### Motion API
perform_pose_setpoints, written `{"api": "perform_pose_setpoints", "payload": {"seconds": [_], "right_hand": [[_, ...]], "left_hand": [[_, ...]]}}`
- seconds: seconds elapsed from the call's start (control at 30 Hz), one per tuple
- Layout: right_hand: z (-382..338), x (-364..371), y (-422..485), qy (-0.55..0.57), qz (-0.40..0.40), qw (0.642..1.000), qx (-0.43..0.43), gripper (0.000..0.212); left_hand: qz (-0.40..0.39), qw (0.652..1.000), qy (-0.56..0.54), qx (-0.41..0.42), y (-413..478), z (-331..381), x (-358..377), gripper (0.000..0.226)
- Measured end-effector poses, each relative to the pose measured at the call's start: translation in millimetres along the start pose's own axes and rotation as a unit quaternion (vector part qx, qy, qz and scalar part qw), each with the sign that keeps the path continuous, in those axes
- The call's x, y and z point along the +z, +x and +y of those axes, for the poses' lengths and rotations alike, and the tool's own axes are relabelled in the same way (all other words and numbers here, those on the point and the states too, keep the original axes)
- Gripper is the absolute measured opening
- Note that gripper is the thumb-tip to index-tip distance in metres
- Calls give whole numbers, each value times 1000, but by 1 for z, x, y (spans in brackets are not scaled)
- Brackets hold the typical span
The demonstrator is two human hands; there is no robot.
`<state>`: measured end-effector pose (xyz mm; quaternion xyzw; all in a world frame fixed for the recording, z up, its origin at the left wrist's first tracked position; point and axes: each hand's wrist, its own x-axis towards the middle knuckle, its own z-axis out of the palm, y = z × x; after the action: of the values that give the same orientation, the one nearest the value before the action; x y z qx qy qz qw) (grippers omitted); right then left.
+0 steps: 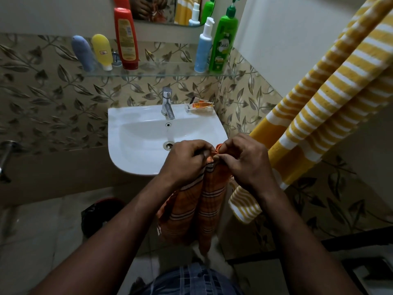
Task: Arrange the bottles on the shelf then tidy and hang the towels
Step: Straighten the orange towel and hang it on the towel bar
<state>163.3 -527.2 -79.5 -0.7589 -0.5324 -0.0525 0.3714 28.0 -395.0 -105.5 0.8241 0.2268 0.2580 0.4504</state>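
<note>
Left hand [187,160] and right hand [244,160] meet in front of the sink [136,133], fingers of both pinched shut on the top edge of the orange towel [202,205], which hangs below them. Risk: pinch is small, an edge could slip and the fold drop open. Towel's lower end is dim; fingertips hidden. Behind sink: bottles upright on glass shelf [159,74]; striped towel [319,99] hangs right of it, rail out of view
</note>
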Motion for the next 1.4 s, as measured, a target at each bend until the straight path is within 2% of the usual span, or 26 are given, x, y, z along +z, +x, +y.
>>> {"api": "perform_pose_setpoints", "payload": {"seconds": [0.13,0.23,0.37,0.47,0.73,0.97,1.07,1.17,1.3,1.4], "right_hand": [[15,-10,6,95,-2,995,35,13],[25,-13,7,152,-15,986,64,22],[32,-16,9,214,-10,972,97,18],[30,-23,11,272,-7,955,121,26],[27,-33,13,297,28,950,94,41],[27,-31,15,316,48,944,81,27],[23,-34,17,267,37,962,35,26],[21,-36,21,115,28,993,-22,32],[13,-23,23,37,82,996,-16,38],[12,-13,21,7,83,996,11,40]], "left_hand": [[56,997,-24,-43,5,-1,0,23],[58,997,-24,-44,6,2,1,24],[50,998,-28,-27,7,8,2,29],[48,998,-23,-17,7,8,1,27],[83,996,1,38,8,12,1,23],[97,993,15,58,12,16,-2,24],[96,994,20,56,14,18,-4,23],[90,994,21,53,15,20,-5,21],[85,995,17,46,14,23,3,17],[74,994,39,72,11,23,11,22]]}}
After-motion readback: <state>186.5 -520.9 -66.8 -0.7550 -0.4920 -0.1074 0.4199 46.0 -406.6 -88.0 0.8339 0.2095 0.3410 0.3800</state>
